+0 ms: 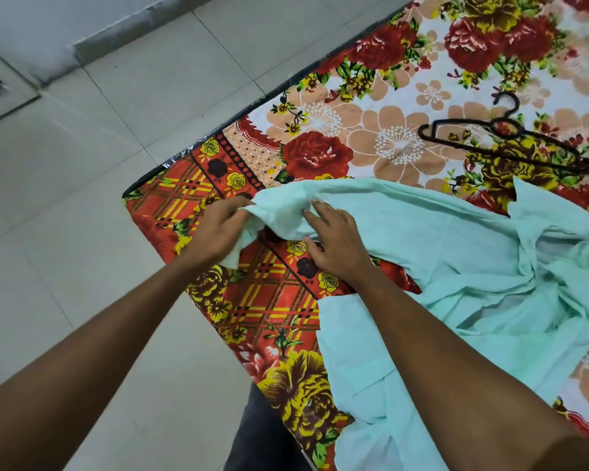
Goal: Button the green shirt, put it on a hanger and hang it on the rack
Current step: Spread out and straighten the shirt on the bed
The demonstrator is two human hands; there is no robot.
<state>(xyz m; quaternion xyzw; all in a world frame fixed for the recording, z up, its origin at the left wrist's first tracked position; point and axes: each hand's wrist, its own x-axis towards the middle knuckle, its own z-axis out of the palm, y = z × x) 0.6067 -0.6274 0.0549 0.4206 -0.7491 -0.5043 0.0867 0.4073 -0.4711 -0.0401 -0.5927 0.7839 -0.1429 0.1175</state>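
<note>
We pinch the green shirt hem in our left hand, right hand gripping beside it, to align the plackets for buttoning.

We see the green shirt, pale mint in colour, lying rumpled and spread open across the near side of the bed, its collar toward the right and one panel hanging over the bed's near edge. Its left end is bunched and raised slightly. Beyond it, apart from the cloth, a thin black hanger lies flat, its hook pointing away from us.
</note>
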